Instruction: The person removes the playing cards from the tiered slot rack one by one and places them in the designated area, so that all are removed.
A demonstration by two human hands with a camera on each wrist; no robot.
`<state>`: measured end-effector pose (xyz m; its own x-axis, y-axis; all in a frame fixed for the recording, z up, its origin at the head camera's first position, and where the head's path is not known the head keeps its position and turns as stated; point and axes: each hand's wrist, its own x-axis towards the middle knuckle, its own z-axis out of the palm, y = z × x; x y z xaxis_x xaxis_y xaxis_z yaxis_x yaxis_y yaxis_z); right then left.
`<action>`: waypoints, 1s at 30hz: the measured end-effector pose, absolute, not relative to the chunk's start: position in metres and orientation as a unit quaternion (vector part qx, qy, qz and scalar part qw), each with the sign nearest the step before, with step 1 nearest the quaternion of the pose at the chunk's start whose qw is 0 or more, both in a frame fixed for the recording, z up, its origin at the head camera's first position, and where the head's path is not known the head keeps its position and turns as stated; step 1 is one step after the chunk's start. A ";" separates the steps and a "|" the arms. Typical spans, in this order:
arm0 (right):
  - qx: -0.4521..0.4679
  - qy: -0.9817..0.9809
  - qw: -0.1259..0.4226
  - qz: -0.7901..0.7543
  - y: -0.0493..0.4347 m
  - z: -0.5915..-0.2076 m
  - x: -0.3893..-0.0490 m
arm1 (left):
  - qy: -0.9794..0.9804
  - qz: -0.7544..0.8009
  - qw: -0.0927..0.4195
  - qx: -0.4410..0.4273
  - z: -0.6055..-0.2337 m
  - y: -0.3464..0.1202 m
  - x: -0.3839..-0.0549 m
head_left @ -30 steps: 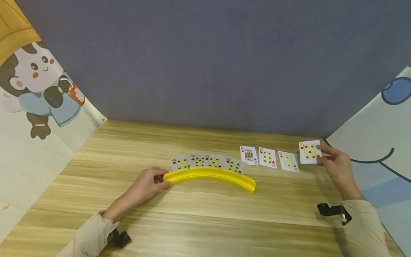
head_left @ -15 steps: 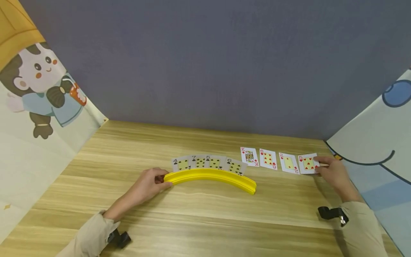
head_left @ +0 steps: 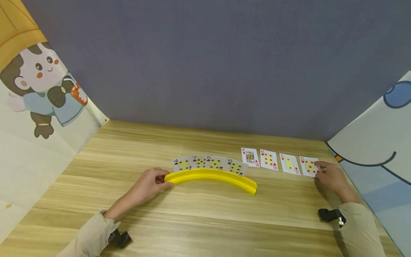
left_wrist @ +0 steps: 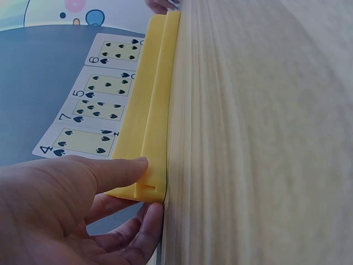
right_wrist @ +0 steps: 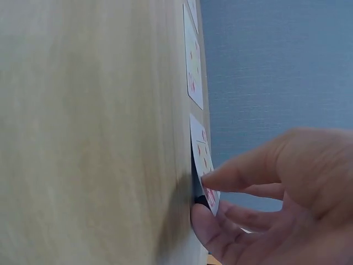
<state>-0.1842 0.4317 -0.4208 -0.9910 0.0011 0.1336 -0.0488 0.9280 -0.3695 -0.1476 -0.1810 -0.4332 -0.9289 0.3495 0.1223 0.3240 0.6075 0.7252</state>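
Observation:
A curved yellow card holder [head_left: 208,174] stands on the table, and my left hand [head_left: 149,184] grips its left end between thumb and fingers. Upright in its slot are the spade cards: the four [left_wrist: 83,141], seven [left_wrist: 98,109], five [left_wrist: 107,84] and six [left_wrist: 118,51]. At the right, my right hand [head_left: 334,180] pinches the right edge of the five of hearts [head_left: 309,166]. In the right wrist view that card's near end is tilted up off the wood, thumb on its face and fingers beneath.
Left of the five of hearts, face up in a row, lie the two of diamonds [head_left: 290,164], six of hearts [head_left: 268,159] and king of diamonds [head_left: 250,157]. A grey wall [head_left: 212,71] closes the table's back; printed panels flank both sides.
My right hand has brought the five of hearts toward me and down, in line with the other red cards. The left hand keeps its grip on the card holder.

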 end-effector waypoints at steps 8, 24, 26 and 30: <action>0.023 -0.983 0.066 0.168 0.431 -0.424 -0.183 | 0.897 0.400 0.015 0.190 -0.433 -0.180 -0.148; 0.066 -0.979 0.096 0.165 0.430 -0.428 -0.183 | 0.898 0.397 0.014 0.190 -0.433 -0.181 -0.148; 0.057 -0.979 0.094 0.171 0.430 -0.426 -0.183 | 0.897 0.398 0.015 0.190 -0.433 -0.182 -0.148; 0.020 -0.979 0.087 0.185 0.428 -0.418 -0.182 | 0.897 0.399 0.015 0.191 -0.433 -0.182 -0.147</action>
<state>-0.1824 0.4284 -0.4176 -0.9839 -0.0073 0.1787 -0.0719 0.9310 -0.3578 -0.1475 -0.1820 -0.4332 -0.9267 0.3542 0.1252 0.3302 0.6091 0.7211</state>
